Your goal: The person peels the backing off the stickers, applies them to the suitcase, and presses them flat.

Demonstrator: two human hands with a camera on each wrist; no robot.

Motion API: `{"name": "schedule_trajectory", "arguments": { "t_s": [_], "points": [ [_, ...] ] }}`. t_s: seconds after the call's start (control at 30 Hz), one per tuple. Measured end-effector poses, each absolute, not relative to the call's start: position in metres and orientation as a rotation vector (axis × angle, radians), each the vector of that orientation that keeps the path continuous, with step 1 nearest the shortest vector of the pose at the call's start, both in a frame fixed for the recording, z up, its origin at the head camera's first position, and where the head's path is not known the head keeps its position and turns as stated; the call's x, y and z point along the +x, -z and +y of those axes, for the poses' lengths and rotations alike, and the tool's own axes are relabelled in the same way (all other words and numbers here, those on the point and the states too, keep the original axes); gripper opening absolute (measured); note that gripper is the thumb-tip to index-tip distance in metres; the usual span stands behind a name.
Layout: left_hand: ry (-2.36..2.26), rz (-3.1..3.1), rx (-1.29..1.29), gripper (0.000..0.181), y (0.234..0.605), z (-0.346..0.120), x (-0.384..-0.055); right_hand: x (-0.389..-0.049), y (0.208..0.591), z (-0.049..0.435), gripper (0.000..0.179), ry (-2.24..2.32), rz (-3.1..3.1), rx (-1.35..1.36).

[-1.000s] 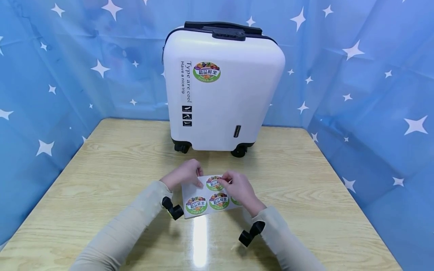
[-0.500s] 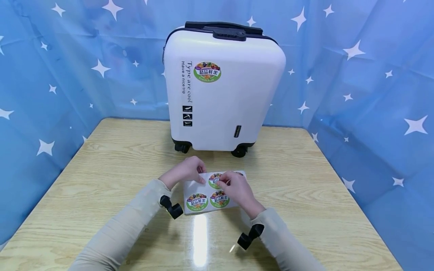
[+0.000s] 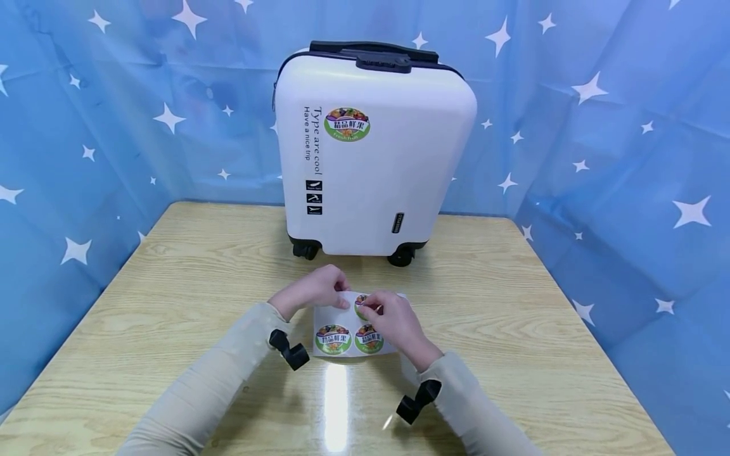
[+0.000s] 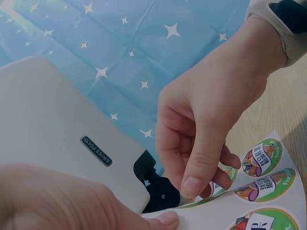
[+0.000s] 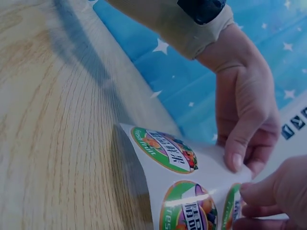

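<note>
A white sheet (image 3: 327,315) of oval fruit stickers is held over the table in front of the suitcase. My left hand (image 3: 315,291) grips its far left edge, thumb on the printed face. With thumb and index finger, my right hand (image 3: 397,322) pinches the edge of the upper sticker (image 3: 360,304), partly covering it. Two stickers along the near edge, a left one (image 3: 333,340) and a middle one (image 3: 369,339), lie flat on the sheet. In the right wrist view the sheet bends, its free corner curving toward the table. My right hand hides the sheet's right part.
A white suitcase (image 3: 376,164) stands upright on its wheels at the back of the wooden table (image 3: 502,304). One fruit sticker (image 3: 347,125) is on its upper left front, beside printed lettering. A blue starry curtain (image 3: 570,126) surrounds the table's back and sides.
The sheet has shifted slightly right and turned more level, still in my left hand. My right fingertips have moved a little left across the upper sticker, covering more of it.
</note>
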State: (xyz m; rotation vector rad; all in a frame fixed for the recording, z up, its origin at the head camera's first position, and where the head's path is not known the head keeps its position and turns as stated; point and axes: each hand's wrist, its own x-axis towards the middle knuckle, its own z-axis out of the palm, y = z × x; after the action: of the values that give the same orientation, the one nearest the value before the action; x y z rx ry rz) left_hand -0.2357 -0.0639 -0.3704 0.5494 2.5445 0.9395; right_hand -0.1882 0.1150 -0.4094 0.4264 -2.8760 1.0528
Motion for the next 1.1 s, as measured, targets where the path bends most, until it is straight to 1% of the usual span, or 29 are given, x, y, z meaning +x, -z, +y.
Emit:
{"name": "schedule_trajectory", "arguments": {
  "t_s": [0.5,0.7,0.9,1.1],
  "points": [
    [-0.966,2.566,0.621,0.01,0.368,-0.056,-0.233,-0.185,0.408,0.115,0.012,-1.023,-2.846,0.492],
    [-0.93,2.596,0.657,0.009,0.365,-0.055,-0.23,-0.184,0.407,0.115,0.011,-1.016,-2.833,0.51],
    [-0.914,2.618,0.651,0.009,0.368,-0.053,-0.232,-0.183,0.406,0.114,0.011,-0.988,-2.81,0.581],
    [-0.859,2.67,0.679,0.009,0.369,-0.051,-0.23,-0.182,0.406,0.114,0.01,-0.991,-2.812,0.558]
  ]
}}
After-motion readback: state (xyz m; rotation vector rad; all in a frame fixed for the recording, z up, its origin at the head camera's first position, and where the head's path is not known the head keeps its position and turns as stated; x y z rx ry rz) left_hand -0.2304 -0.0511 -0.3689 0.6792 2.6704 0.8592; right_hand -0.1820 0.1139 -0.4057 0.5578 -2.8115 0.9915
